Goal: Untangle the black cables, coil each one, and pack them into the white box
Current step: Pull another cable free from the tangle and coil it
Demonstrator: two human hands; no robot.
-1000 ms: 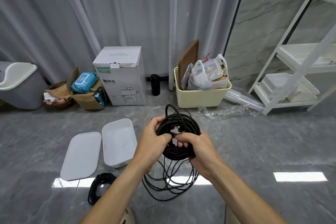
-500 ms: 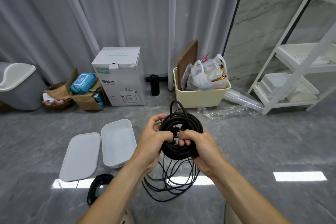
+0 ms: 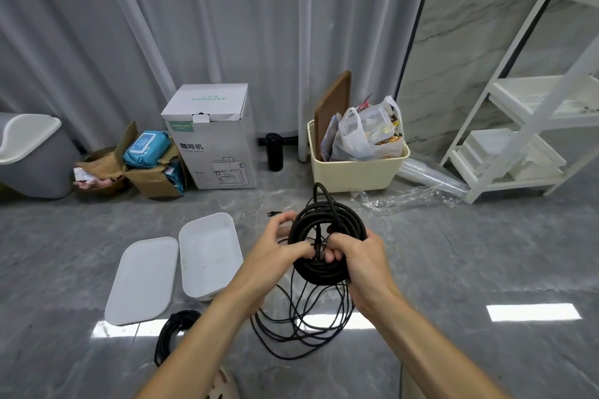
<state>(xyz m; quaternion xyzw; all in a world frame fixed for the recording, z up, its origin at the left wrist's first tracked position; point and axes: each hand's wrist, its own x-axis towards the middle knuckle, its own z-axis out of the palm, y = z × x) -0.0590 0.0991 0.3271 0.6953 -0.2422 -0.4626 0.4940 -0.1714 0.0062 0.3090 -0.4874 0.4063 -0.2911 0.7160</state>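
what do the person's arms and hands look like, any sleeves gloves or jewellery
Both forearms are bare as far up as the view shows: no sleeve edge shows. The left hand and right hand wear no gloves, and no rings, watch or wristband are visible on the fingers or wrists. No markings show on either arm. The upper arms are out of frame, so what is worn there cannot be told.

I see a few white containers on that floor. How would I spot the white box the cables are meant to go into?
Start at the tall white cardboard coffee-machine carton standing against the grey curtain. On the grey floor in front of it lie two flat white plastic pieces, side by side. The open white box is the right-hand one, a rounded tub with raised walls; the white lid left of it is flat.
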